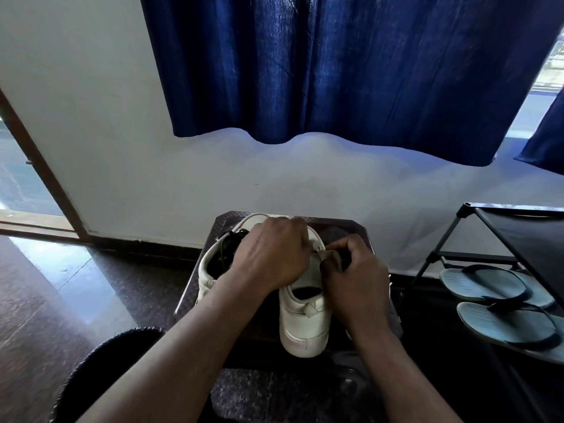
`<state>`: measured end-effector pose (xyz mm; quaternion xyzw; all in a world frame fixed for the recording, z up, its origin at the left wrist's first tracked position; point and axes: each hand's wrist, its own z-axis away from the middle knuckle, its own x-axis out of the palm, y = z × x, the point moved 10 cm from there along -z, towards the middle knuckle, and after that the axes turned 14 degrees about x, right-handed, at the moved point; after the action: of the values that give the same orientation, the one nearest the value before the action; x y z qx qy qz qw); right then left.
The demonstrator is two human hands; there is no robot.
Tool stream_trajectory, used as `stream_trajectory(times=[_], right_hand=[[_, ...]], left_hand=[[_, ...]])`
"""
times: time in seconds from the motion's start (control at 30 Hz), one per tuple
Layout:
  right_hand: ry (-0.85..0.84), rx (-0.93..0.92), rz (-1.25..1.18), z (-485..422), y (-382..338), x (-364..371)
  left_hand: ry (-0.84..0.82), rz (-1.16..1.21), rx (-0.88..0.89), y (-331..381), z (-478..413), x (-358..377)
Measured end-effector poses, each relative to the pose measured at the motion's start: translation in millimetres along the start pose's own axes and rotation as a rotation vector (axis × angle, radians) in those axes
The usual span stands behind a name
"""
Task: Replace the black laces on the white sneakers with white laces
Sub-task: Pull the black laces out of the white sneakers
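Both forearms reach in from the bottom edge and meet over the near sneaker [305, 328], which stands heel toward the camera on a small dark table [335, 222]. The left hand [271, 254] lies over its forepart with the fingers curled down around the upper, apparently to pin the shoe in place; the fingertips themselves are hidden. The right hand [357, 279] pinches the tongue [331, 256], a soft greyish flap, between thumb and bent fingers and draws it up and back, probably to open the throat and get at the eyelets. Whether a lace runs under the hands cannot be told.

Just to its left, touching or nearly so, stands the second sneaker [210, 270], with black laces [227, 248] lying loose and tangled in its dark opening. Both shoes are smooth white leather-like material with thick rubbery soles; the near heel looks faintly scuffed pink. No white laces are in view.

The table has clipped corners and a fine woven-looking pattern. To the right stands a black tube-framed rack [439, 248] with grey-blue flip-flops [503, 319] on its low shelf. Behind are a pale wall and a deep blue curtain [335, 71] with a wavy hem; the floor [45, 285] is polished speckled stone.
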<state>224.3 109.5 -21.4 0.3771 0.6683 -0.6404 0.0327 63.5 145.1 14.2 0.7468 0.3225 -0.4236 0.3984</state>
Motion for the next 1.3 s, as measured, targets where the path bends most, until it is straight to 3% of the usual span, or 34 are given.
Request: stream_trajectory(times=[0.07,0.17,0.27,0.33,0.4,0.53,0.63,0.9,1.07,1.3], right_hand=[[0.008,-0.001,-0.008,-0.1,0.2,-0.7],[0.006,0.003,-0.008,-0.1,0.9,-0.6],[-0.009,0.018,-0.01,-0.6,3.1,-0.4],[-0.01,0.006,-0.008,-0.7,2.8,0.1],[-0.004,-0.017,-0.002,-0.3,0.7,0.8],[-0.015,0.002,-0.014,-0.4,0.9,1.5],[-0.011,-0.006,-0.004,-0.6,-0.6,1.1],[-0.015,-0.03,0.012,0.6,-3.2,-0.1],[-0.015,-0.027,-0.003,0.8,-3.7,1.1],[-0.01,-0.018,-0.021,1.3,-3.4,1.5]], left_hand=[[-0.027,-0.063,0.022,0.9,-0.5,2.8],[0.042,0.036,-0.025,-3.7,-0.1,-1.2],[0.146,0.323,-0.206,-20.0,1.9,-5.0],[0.278,0.635,-0.345,-33.0,6.3,-10.4],[0.408,0.732,-0.39,-40.4,12.1,-25.4],[0.268,0.01,-0.194,-29.9,11.6,-47.6],[0.13,-0.201,-0.128,-28.8,9.0,-32.9],[0.092,0.016,-0.059,-25.6,2.8,-15.7],[-0.069,-0.103,-0.105,-22.2,1.9,-0.4],[-0.071,-0.177,-0.087,-6.8,2.5,-0.4]])
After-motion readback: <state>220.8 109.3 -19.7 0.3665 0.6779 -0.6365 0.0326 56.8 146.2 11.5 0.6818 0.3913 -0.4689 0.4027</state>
